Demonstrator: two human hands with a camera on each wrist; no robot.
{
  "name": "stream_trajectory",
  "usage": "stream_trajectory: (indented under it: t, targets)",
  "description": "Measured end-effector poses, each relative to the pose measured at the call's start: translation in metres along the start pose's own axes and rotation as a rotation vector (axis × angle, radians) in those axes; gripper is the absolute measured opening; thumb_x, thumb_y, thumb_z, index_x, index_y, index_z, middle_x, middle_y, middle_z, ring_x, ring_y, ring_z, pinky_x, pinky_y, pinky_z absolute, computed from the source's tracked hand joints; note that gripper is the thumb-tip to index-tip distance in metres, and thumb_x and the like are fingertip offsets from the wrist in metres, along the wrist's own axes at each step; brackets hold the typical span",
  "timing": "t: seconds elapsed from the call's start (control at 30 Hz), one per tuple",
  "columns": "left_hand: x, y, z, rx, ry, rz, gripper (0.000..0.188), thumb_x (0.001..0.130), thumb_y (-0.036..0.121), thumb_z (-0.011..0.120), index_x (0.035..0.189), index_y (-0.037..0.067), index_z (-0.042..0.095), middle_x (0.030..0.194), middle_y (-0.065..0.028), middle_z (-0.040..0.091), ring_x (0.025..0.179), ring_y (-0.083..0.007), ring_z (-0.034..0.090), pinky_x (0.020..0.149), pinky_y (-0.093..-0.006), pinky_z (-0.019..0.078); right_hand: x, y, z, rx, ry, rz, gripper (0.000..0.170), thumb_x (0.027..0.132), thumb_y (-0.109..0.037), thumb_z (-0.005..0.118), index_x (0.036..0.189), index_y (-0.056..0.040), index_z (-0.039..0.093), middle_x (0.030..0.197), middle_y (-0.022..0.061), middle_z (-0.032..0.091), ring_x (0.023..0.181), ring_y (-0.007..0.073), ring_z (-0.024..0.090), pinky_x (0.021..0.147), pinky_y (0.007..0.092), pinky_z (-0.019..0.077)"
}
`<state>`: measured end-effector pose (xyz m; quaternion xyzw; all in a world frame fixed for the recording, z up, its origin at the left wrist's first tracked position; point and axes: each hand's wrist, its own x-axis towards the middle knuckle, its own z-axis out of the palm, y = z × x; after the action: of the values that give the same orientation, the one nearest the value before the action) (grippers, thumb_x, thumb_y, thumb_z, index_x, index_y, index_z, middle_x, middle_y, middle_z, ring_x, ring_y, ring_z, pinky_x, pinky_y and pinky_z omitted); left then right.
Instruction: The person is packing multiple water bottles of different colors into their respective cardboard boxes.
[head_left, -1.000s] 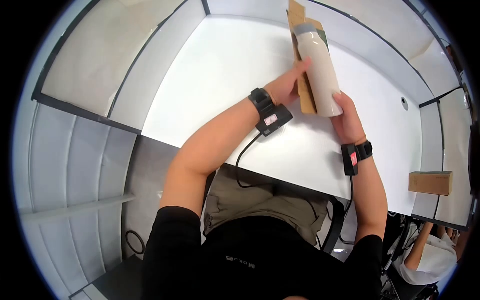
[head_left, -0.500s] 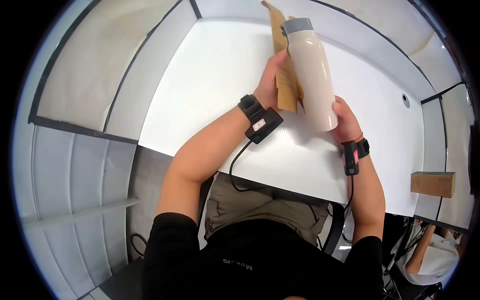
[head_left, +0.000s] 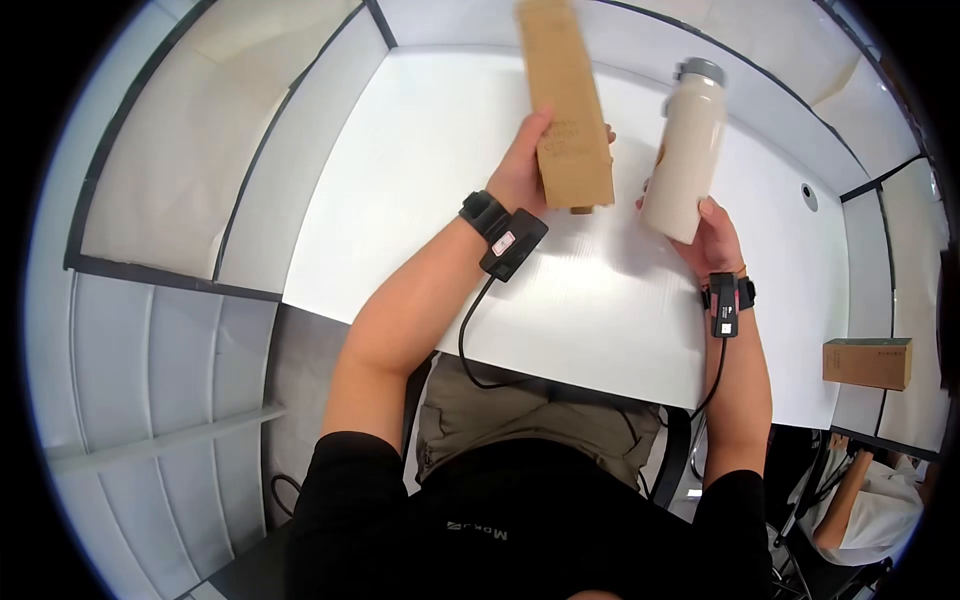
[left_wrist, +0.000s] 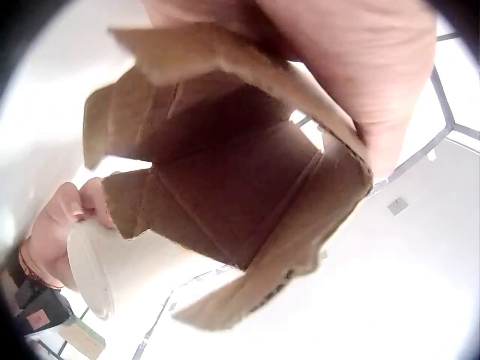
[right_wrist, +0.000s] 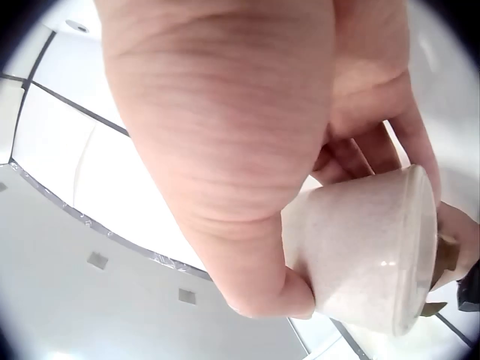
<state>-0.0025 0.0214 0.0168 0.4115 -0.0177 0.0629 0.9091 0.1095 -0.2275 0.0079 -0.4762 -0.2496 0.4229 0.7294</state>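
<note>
An off-white bottle [head_left: 686, 150] with a grey lid tilts above the white table, its lower part gripped by the right hand [head_left: 706, 238]. The left hand [head_left: 522, 168] holds a brown cardboard box [head_left: 570, 110] by its sides, apart from the bottle. In the left wrist view the box [left_wrist: 225, 180] shows its hollow inside, with flaps spread at the near end. The right wrist view has the bottle's base [right_wrist: 360, 247] between the thumb and the fingers of the right hand [right_wrist: 225, 135].
Another small brown box [head_left: 866, 364] is at the table's right edge. White panels [head_left: 310, 160] border the table [head_left: 450, 130], which has a round hole [head_left: 809, 197] at the right. Cables hang from both wrist cameras. Another person [head_left: 875, 510] is at the lower right.
The bottle and the cardboard box have moved apart: the bottle to the right with the right hand, the box slightly left with the left hand. The box has turned, showing a broad printed side.
</note>
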Motion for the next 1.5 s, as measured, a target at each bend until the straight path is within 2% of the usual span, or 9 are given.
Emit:
stream_trajectory:
  t: [0.17,0.23,0.37,0.47,0.9,1.27,1.37,1.47,1.5]
  targets:
    - [0.008,-0.011,-0.002,0.076,0.179,-0.043,0.056,0.097,0.032,0.07,0.135,-0.002,0.048,0.125,-0.0143,0.064,0.116,-0.0204,0.063,0.097,-0.0376,0.055,0.007,0.005,-0.016,-0.116,0.249,-0.123,0.071,0.09,-0.031,0.069,0.144,0.0055,0.04,0.138,0.0155,0.054,0.128,0.0279,0.053,0.112,0.0437,0.039]
    - [0.007,-0.009,-0.001,0.131,0.152,-0.065,0.052,0.097,0.027,0.07,0.134,-0.003,0.048,0.125,-0.0147,0.064,0.114,-0.0205,0.064,0.095,-0.0364,0.0557,0.011,0.001,-0.01,-0.184,0.402,-0.221,0.061,0.092,-0.02,0.068,0.14,0.0056,0.042,0.134,0.0137,0.056,0.125,0.0255,0.054,0.111,0.0409,0.0399]
    - [0.007,-0.012,-0.003,0.192,0.169,-0.038,0.046,0.096,0.016,0.069,0.132,-0.004,0.048,0.126,-0.0146,0.064,0.112,-0.0217,0.065,0.094,-0.0357,0.0563,0.011,-0.011,-0.011,-0.572,0.645,-0.25,0.06,0.087,-0.015,0.078,0.135,0.002,0.047,0.125,0.013,0.061,0.114,0.0221,0.06,0.098,0.0356,0.0494]
    - [0.007,-0.012,-0.003,0.208,0.184,-0.027,0.046,0.097,0.014,0.067,0.135,-0.003,0.046,0.13,-0.0147,0.061,0.116,-0.0221,0.063,0.096,-0.0367,0.0551,0.016,-0.004,-0.02,-0.627,0.67,-0.372,0.059,0.085,-0.013,0.08,0.133,0.0019,0.049,0.123,0.0126,0.064,0.113,0.0226,0.061,0.097,0.0359,0.0497]
    - [0.008,-0.008,0.004,0.118,0.261,-0.151,0.038,0.102,0.018,0.051,0.134,-0.002,0.045,0.129,-0.014,0.06,0.113,-0.0229,0.064,0.093,-0.0385,0.0557,0.022,0.0,-0.02,-0.706,0.669,-0.335,0.061,0.082,-0.017,0.083,0.131,0.0005,0.051,0.123,0.0126,0.063,0.114,0.0231,0.061,0.097,0.0367,0.0499]
    - [0.008,-0.01,0.002,0.142,0.141,-0.039,0.042,0.097,0.014,0.056,0.135,-0.001,0.044,0.132,-0.0127,0.059,0.119,-0.022,0.06,0.102,-0.0382,0.0499,0.023,-0.004,-0.005,-0.813,0.649,-0.257,0.062,0.083,-0.021,0.082,0.13,0.0011,0.048,0.121,0.0129,0.062,0.112,0.024,0.061,0.096,0.0355,0.0494]
    - [0.009,-0.012,0.0,0.141,0.128,-0.024,0.043,0.097,0.013,0.057,0.136,-0.001,0.044,0.133,-0.0124,0.058,0.121,-0.0218,0.06,0.103,-0.0379,0.0495,0.022,0.001,-0.014,-0.941,0.632,-0.326,0.07,0.083,-0.02,0.08,0.137,0.0011,0.042,0.13,0.0145,0.056,0.122,0.026,0.055,0.103,0.0388,0.0455]
    - [0.011,-0.013,0.0,0.137,0.154,-0.001,0.043,0.098,0.013,0.058,0.136,0.0,0.044,0.133,-0.012,0.059,0.121,-0.0215,0.06,0.103,-0.0376,0.0497,0.017,0.0,-0.018,-0.786,0.7,-0.584,0.072,0.084,-0.013,0.075,0.143,0.0015,0.036,0.141,0.016,0.047,0.133,0.0275,0.047,0.11,0.0425,0.0391]
    - [0.012,-0.013,0.001,0.136,0.17,0.011,0.043,0.098,0.013,0.058,0.137,0.0,0.044,0.133,-0.0119,0.059,0.121,-0.0215,0.06,0.103,-0.0375,0.0498,0.015,-0.003,-0.016,-0.724,0.672,-0.793,0.072,0.084,-0.007,0.069,0.146,0.0017,0.032,0.144,0.016,0.042,0.137,0.0271,0.041,0.113,0.044,0.0349]
